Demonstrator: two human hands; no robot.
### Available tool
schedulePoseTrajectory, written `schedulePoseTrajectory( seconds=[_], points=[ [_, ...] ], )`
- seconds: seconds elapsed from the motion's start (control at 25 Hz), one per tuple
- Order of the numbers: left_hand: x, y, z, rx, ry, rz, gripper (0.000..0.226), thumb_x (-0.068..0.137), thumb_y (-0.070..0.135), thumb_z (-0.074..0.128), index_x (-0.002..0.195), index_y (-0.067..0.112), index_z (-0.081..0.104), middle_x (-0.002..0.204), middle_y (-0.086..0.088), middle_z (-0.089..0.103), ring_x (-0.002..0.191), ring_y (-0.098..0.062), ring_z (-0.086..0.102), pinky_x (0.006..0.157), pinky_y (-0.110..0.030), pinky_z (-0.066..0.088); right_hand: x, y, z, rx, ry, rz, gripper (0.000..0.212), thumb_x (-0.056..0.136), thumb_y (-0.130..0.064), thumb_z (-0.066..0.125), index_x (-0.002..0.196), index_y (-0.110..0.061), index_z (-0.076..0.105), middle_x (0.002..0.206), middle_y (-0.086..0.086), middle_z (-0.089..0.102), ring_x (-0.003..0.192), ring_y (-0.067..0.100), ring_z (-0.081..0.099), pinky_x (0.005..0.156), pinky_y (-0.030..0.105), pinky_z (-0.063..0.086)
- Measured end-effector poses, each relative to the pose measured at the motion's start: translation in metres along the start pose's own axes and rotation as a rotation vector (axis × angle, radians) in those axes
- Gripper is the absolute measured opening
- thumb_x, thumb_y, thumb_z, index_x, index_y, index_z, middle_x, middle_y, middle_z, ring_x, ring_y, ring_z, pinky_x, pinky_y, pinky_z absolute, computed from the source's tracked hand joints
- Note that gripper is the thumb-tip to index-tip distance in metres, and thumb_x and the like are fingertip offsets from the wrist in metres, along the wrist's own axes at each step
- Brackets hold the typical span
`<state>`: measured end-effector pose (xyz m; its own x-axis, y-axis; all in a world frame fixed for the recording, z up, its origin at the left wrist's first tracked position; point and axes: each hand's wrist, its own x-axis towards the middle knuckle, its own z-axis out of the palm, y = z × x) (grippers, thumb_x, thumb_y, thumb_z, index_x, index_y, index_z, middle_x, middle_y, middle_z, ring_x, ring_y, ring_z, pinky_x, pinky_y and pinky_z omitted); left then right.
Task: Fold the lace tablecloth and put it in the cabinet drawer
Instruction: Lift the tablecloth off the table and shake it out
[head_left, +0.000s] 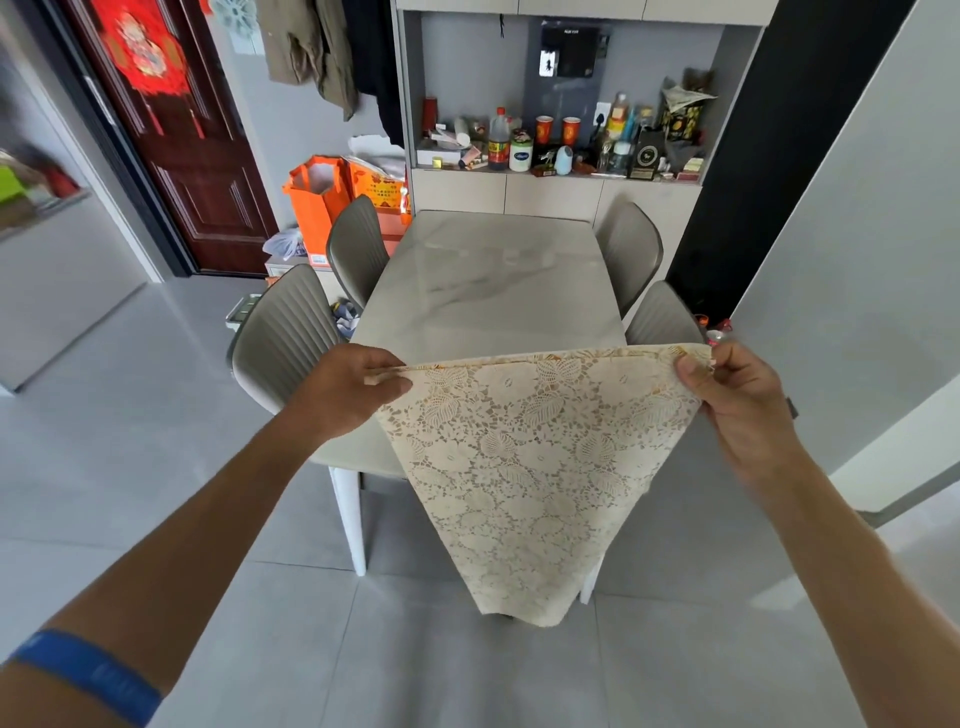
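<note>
A cream lace tablecloth (524, 467) hangs folded in the air in front of me, its top edge stretched level and its lower end tapering down toward the floor. My left hand (348, 389) pinches the top left corner. My right hand (737, 395) pinches the top right corner between thumb and fingers. The cloth hangs over the near end of a marble-topped dining table (493, 280). Behind the table stands a cabinet (550, 195) with flat beige fronts under a cluttered shelf; I cannot tell which fronts are drawers.
Several grey chairs flank the table, two on the left (291, 338) and two on the right (631, 249). Orange bags (317, 200) sit by a dark red door (176, 130) at the back left. Grey tiled floor (156, 457) spreads around me.
</note>
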<state>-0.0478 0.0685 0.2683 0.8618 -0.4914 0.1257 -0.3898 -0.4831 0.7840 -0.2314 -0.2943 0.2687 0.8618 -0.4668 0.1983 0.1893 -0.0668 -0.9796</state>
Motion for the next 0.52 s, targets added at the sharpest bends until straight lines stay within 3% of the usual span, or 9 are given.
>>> schedulePoseTrajectory(
  seconds=[0.12,0.24,0.4,0.52],
  points=[
    [-0.002,0.001,0.003,-0.453,0.192,-0.229,0.013,0.079,0.022,0.079,0.068,0.028,0.075,0.057,0.009,0.068,0.047,0.001,0.057,0.042,-0.015,0.046,0.008,-0.016,0.000,-0.033,0.001,-0.045,0.028,0.073,-0.038,0.081,0.068,-0.022,0.058,0.075,-0.001,0.072,0.073,0.017,0.069,0.062,0.026,0.058],
    [-0.002,0.016,0.006,-0.784,0.239,-0.241,0.006,0.080,0.015,0.078,0.077,0.021,0.076,0.082,-0.003,0.078,0.075,-0.016,0.074,0.057,-0.024,0.059,0.015,-0.028,-0.005,-0.046,0.012,-0.053,0.029,0.072,-0.037,0.080,0.066,-0.022,0.056,0.068,-0.005,0.069,0.068,0.012,0.066,0.060,0.022,0.056],
    [0.006,0.050,-0.008,-0.784,0.306,-0.056,0.010,0.074,0.022,0.077,0.084,0.018,0.078,0.089,-0.006,0.078,0.086,-0.023,0.074,0.062,-0.025,0.061,0.026,-0.052,-0.013,-0.031,0.044,-0.059,0.032,0.069,-0.038,0.080,0.063,-0.023,0.053,0.064,0.001,0.060,0.063,0.015,0.057,0.055,0.025,0.050],
    [0.025,0.073,-0.027,-0.769,0.286,0.032,0.015,0.087,0.015,0.068,0.099,0.008,0.074,0.093,-0.007,0.077,0.087,-0.020,0.074,0.066,-0.024,0.061,0.045,-0.075,-0.012,-0.048,0.070,-0.075,0.036,0.068,-0.038,0.081,0.063,-0.019,0.051,0.066,0.010,0.047,0.056,0.015,0.047,0.043,0.021,0.041]
  ],
)
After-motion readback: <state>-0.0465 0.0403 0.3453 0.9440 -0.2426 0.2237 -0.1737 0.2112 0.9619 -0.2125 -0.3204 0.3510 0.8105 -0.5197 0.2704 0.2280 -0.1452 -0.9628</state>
